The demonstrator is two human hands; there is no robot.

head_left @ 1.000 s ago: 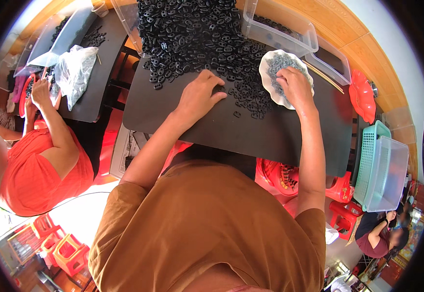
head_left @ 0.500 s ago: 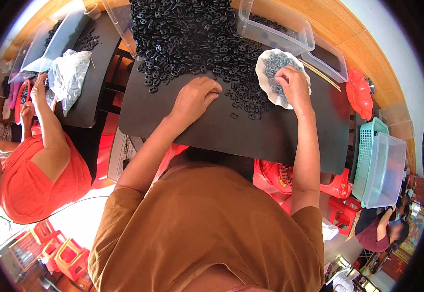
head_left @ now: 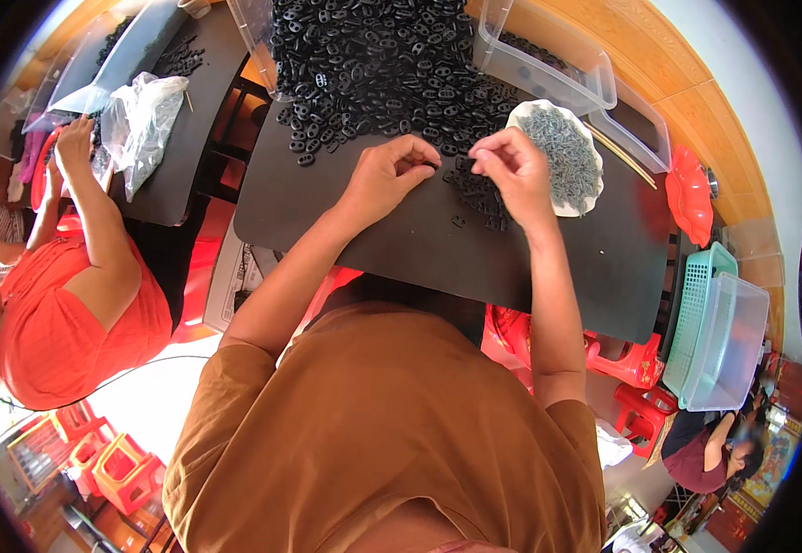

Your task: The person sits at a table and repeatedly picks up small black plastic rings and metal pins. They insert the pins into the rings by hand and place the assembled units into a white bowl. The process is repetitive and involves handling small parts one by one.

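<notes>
My left hand (head_left: 390, 182) is closed in a pinch above the dark table (head_left: 594, 272), with a small black plastic piece (head_left: 433, 166) at its fingertips. Facing it, my right hand (head_left: 517, 175) has thumb and forefinger together; whatever they hold is too small to make out. Loose smaller black pieces (head_left: 482, 198) lie just under the right fingers. Beyond both hands spreads a big heap of black oval pieces with holes (head_left: 373, 74). Beside my right hand stands a white scalloped dish (head_left: 517, 114) full of small grey pieces (head_left: 562, 157).
Clear plastic bins (head_left: 548, 74) stand at the back. Thin sticks (head_left: 624, 155) lie right of the dish, near a red scalloped dish (head_left: 689, 195). A green basket (head_left: 691, 313) is at the right. A person in red (head_left: 92, 304) works at the left table beside a plastic bag (head_left: 147, 129).
My right hand has left the dish and moved left toward my left hand. The left hand has turned slightly, and a black piece now shows at its fingertips.
</notes>
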